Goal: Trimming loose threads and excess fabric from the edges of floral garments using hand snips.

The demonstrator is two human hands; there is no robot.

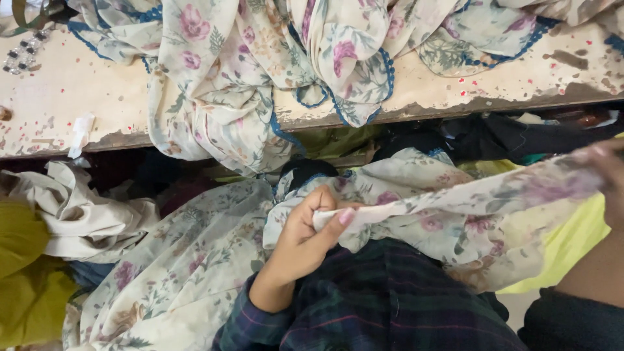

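— Nearest the camera, what's that dark checked cloth?
— Plaid sleeve [364,305] over the person's forearm; the left hand [305,237] rises from it, fingers pinched shut on the edge of a floral fabric [455,208].
— And where does the fabric run?
— From that pinch it stretches rightward and slightly up to the right hand [608,172], which is blurred at the frame edge; it seems to grip the cloth, though I can't tell for sure.
— Anything beyond?
— More of the same floral print lies heaped on the worn tabletop [71,91], spilling over its front edge.
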